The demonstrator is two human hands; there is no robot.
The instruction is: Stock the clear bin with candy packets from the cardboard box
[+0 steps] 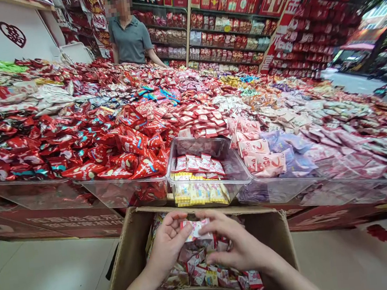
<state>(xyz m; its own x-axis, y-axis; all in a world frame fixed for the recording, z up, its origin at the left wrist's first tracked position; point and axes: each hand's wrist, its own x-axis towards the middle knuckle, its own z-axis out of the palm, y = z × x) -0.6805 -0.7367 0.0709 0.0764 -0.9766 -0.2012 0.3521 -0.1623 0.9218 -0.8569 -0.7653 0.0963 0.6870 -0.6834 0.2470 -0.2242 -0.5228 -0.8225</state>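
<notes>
- Held between left hand and loosely curled right hand: 1 white-and-red candy packet, partly covered at ends.
- Below: 1 cardboard box, cut off at bottom; loose packets inside partly hidden, uncountable.
- Just beyond: 1 clear plastic bin.

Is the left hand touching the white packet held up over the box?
Touching. The head view shows the left hand's thumb pressed over the near-left end of the packet, with no gap.
</notes>
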